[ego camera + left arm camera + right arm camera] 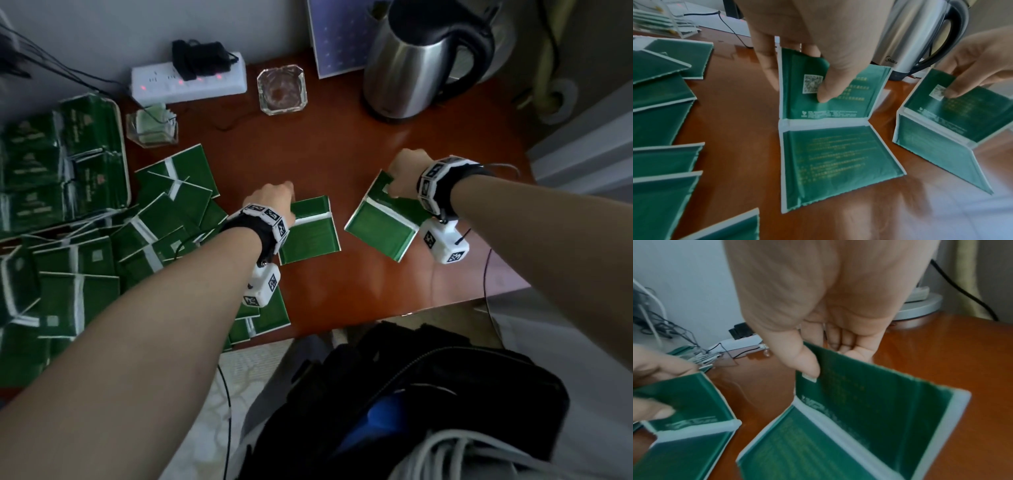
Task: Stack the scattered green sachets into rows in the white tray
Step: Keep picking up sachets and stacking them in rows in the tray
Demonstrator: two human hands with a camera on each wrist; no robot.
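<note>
Tabletop [359,164], reddish-brown wood, carries all items noted. White tray [120,144] sits at the far left, filled with green sachets in rows. Loose sachets [102,260] lie overlapping in a heap just near of the tray, running toward the near left edge. Steel kettle [421,61] stands at the far right; a white power strip [191,82] lies against the far wall, with a glass ashtray [281,90] between the two and a clear holder [152,126] beside the tray.

Two double sachets lie apart at centre, each folded at its white seam with the near half flat on the wood and the far half raised. My left hand [274,202] pinches the raised half of the left sachet [310,236], thumb [830,87] on the printed face, fingers behind. My right hand [406,173] pinches the raised half of the right sachet [380,226] likewise, thumb [807,365] in front, fingers curled behind.
</note>
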